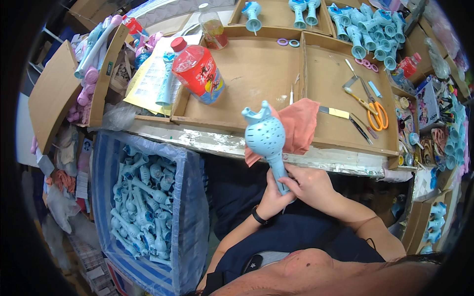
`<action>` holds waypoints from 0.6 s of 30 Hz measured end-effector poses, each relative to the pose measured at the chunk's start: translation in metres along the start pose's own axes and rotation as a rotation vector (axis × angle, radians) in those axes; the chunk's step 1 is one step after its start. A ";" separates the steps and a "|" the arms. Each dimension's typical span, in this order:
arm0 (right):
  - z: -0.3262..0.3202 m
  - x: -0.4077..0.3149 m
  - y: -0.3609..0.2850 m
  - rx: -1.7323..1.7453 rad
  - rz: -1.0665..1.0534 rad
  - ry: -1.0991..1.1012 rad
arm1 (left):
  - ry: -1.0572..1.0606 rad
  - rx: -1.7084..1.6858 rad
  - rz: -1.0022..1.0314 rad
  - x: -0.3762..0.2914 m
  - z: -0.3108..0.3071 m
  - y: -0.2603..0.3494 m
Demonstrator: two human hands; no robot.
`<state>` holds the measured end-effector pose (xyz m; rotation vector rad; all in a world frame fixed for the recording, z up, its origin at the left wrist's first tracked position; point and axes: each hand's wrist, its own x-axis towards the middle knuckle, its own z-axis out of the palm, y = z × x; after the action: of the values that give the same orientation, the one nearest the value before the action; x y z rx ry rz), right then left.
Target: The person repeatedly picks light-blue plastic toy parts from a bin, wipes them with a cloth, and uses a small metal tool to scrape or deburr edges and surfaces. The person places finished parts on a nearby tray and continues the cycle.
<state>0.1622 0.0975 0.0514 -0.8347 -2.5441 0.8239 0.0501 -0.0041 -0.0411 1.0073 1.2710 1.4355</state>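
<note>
A light blue plastic wand-like toy (265, 137) with a perforated round head and a crown-shaped top is held upright before me. My left hand (273, 196) wraps around the lower handle. My right hand (309, 183) also grips the handle, its thumb and fingers against the side. Behind the toy's head, an orange-pink cloth (300, 127) hangs over the table's front edge. What the toy is for cannot be told. The handle's lower end is partly hidden by my hands.
Cardboard trays (255, 74) hold a red-labelled bottle (198, 70), orange-handled scissors (377, 116), tweezers (361, 129) and a scraper (350, 81). More blue toys (370, 29) lie at the back right. A striped lined bin (190, 207) full of blue toys stands at the left.
</note>
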 end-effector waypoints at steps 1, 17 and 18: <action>-0.002 0.001 0.000 -0.072 -0.030 -0.015 | 0.014 -0.005 -0.044 -0.001 0.000 0.001; -0.124 -0.012 0.153 -0.467 0.574 0.336 | 0.030 -0.608 -0.258 0.001 -0.017 0.039; -0.127 -0.014 0.163 -0.526 0.590 0.326 | 0.014 -0.669 -0.247 0.001 -0.018 0.040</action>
<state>0.3024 0.2495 0.0468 -1.7708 -2.2497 0.1083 0.0275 -0.0083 -0.0035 0.3758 0.7908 1.5151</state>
